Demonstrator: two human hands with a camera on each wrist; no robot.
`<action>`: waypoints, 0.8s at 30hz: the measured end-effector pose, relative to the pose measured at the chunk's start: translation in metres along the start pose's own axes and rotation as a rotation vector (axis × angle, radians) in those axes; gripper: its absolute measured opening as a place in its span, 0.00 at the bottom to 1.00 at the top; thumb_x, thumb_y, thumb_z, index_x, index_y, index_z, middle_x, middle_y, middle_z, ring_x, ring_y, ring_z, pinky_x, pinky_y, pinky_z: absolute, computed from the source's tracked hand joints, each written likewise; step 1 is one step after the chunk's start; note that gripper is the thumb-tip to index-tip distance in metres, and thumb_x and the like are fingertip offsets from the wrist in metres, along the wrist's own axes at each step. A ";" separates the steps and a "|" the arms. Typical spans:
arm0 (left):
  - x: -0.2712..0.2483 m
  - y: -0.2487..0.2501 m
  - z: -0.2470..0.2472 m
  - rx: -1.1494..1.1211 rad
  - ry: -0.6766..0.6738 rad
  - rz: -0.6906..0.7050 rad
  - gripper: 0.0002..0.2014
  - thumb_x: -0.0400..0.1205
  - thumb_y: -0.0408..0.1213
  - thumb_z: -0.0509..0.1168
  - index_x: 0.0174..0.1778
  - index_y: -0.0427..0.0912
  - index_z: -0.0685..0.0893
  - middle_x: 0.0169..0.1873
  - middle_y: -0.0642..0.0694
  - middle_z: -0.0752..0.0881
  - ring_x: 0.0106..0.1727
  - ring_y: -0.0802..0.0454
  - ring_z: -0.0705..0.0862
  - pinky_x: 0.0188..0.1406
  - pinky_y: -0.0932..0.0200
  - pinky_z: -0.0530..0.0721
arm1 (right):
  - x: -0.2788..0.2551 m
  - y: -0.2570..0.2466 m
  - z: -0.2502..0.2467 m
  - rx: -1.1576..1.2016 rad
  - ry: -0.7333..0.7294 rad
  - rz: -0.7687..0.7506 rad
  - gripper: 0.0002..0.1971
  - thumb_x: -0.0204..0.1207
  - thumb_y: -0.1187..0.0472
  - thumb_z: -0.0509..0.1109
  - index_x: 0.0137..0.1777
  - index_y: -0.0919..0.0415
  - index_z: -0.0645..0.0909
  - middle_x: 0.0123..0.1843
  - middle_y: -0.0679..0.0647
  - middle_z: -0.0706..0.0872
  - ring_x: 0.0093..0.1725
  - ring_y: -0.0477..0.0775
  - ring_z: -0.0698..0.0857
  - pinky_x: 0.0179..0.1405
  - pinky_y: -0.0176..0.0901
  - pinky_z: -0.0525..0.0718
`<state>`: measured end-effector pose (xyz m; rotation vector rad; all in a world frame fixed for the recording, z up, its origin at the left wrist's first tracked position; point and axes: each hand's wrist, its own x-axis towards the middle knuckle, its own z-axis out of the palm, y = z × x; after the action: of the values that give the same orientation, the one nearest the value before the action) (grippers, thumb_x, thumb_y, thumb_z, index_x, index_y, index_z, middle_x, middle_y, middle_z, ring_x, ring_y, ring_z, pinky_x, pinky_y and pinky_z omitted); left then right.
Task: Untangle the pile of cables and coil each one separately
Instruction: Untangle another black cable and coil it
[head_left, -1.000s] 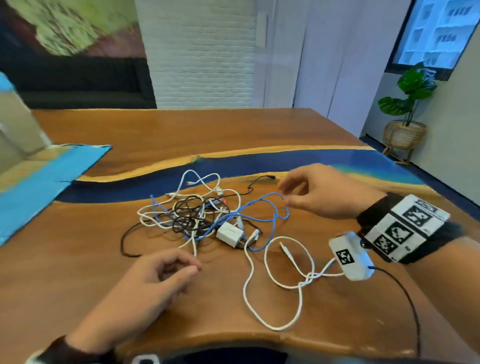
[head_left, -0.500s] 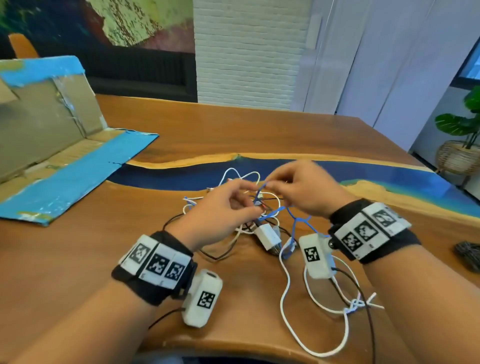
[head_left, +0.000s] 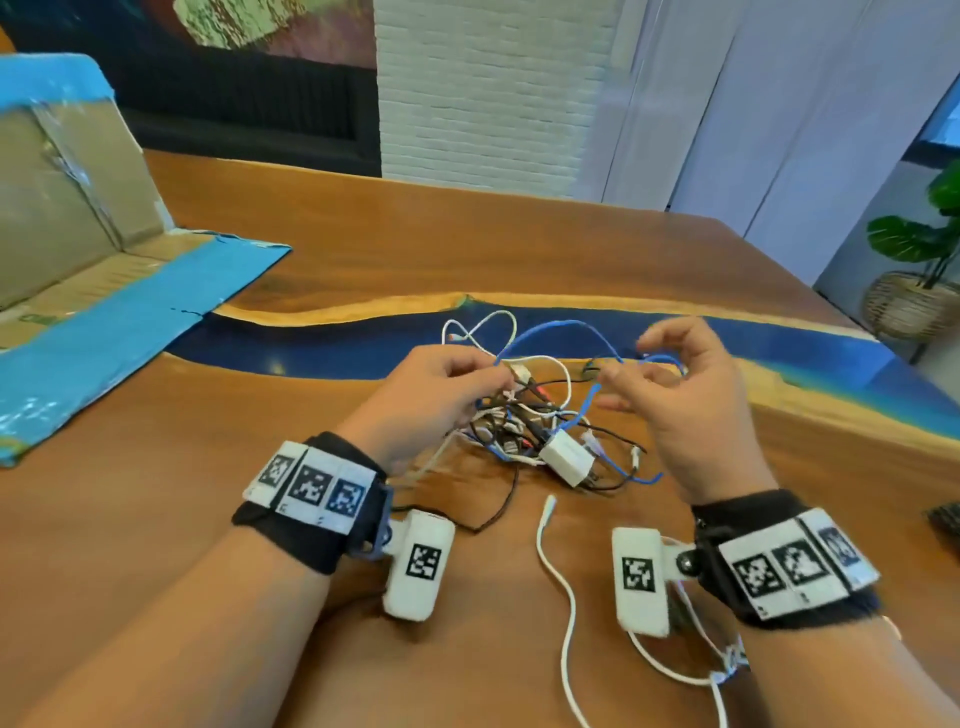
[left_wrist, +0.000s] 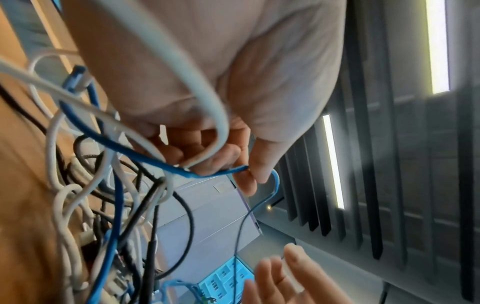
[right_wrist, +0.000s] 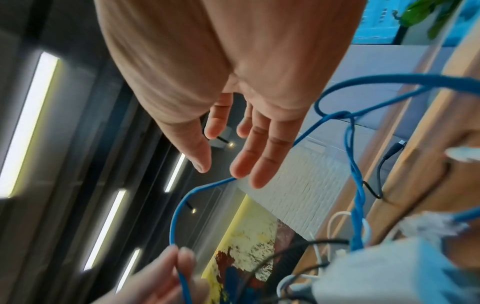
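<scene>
Wooden table carries the tangle between both hands. Left hand pinches the blue cable; right hand hovers, fingers loose — feed that strand out slowly, never yank.

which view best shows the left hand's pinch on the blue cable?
Left wrist: thumb and fingertip of the left hand plainly pinch the blue cable. Head view hides the contact behind the hand's back. Right wrist shows it only at the frame's bottom edge.
</scene>
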<state>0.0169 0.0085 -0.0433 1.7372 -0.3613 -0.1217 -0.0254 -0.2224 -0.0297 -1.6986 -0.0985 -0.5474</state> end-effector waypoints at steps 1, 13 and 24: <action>0.000 0.000 -0.001 -0.055 0.017 0.008 0.12 0.88 0.40 0.68 0.40 0.43 0.92 0.30 0.39 0.68 0.33 0.43 0.64 0.33 0.51 0.61 | -0.004 0.005 0.004 -0.092 -0.018 -0.012 0.15 0.73 0.72 0.80 0.43 0.57 0.77 0.39 0.65 0.83 0.36 0.62 0.86 0.42 0.54 0.89; -0.005 -0.002 0.002 -0.243 0.156 0.013 0.09 0.87 0.33 0.67 0.52 0.29 0.87 0.28 0.43 0.80 0.23 0.52 0.64 0.21 0.65 0.63 | -0.001 0.029 0.014 -0.737 -0.686 0.168 0.29 0.69 0.55 0.83 0.70 0.37 0.81 0.55 0.37 0.86 0.51 0.41 0.86 0.57 0.42 0.86; -0.018 0.005 0.012 0.182 -0.156 0.107 0.08 0.82 0.38 0.75 0.56 0.48 0.89 0.44 0.50 0.91 0.48 0.51 0.90 0.55 0.51 0.87 | -0.022 0.012 -0.003 0.504 -0.498 0.206 0.30 0.61 0.68 0.55 0.59 0.66 0.91 0.51 0.61 0.90 0.41 0.55 0.84 0.38 0.45 0.82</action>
<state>-0.0039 0.0021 -0.0431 1.8888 -0.5938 -0.1513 -0.0413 -0.2231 -0.0493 -1.2943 -0.3816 0.0675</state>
